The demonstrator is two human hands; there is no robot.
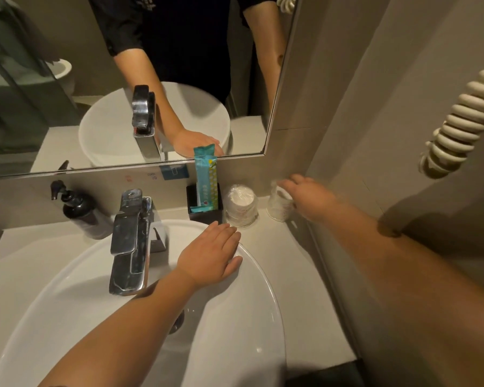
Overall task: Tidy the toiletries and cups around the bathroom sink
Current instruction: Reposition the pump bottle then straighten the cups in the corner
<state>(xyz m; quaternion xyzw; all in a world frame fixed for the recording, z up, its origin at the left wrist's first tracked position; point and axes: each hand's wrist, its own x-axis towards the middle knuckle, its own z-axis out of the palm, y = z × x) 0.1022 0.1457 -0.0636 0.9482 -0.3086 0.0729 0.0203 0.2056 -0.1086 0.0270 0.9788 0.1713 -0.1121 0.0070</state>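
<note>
My right hand [309, 198] grips the top of a clear plastic-wrapped cup [278, 206] that stands upside down on the counter near the right wall. A second wrapped cup [240, 203] stands just left of it. Further left, a black holder [204, 210] carries a teal toiletry packet [206, 180] upright against the wall. My left hand [213, 255] lies flat, fingers together, on the far right rim of the white sink [266, 291], holding nothing. A black pump bottle [77, 208] stands at the back left.
The chrome faucet [132, 241] rises over the basin's back edge. A mirror [123, 79] covers the wall behind. The right wall sits close to the cups, with a coiled cream cord [464, 118] hanging on it. The counter [299, 275] runs narrow beside the sink.
</note>
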